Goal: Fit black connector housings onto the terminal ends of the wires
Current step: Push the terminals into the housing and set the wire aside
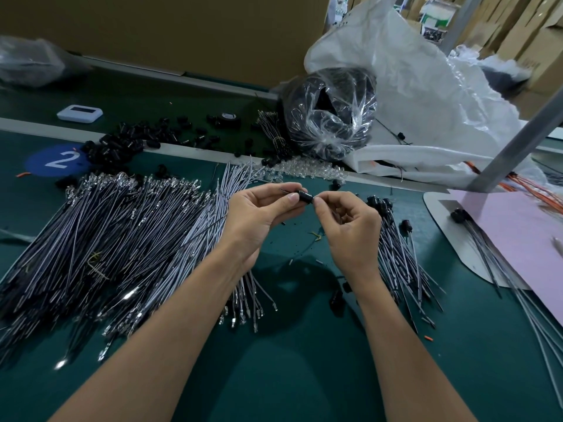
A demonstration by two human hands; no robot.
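left hand (pixel 259 214) pinches a black connector housing (pixel 305 196) steady while the right hand (pixel 347 226), fingers curled, nips its far end (apparently bracing it for fitting).

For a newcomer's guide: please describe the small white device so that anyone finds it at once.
Start at the blue circle marked 2 on the table's left. Behind it, past the pale rail, lies the white device: flat, rounded, dark-screened, unlike the black housings beside it.

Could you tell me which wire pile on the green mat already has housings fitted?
The smaller pile beside the right hand: black housings cap its far ends; the large pile shows bare terminals.
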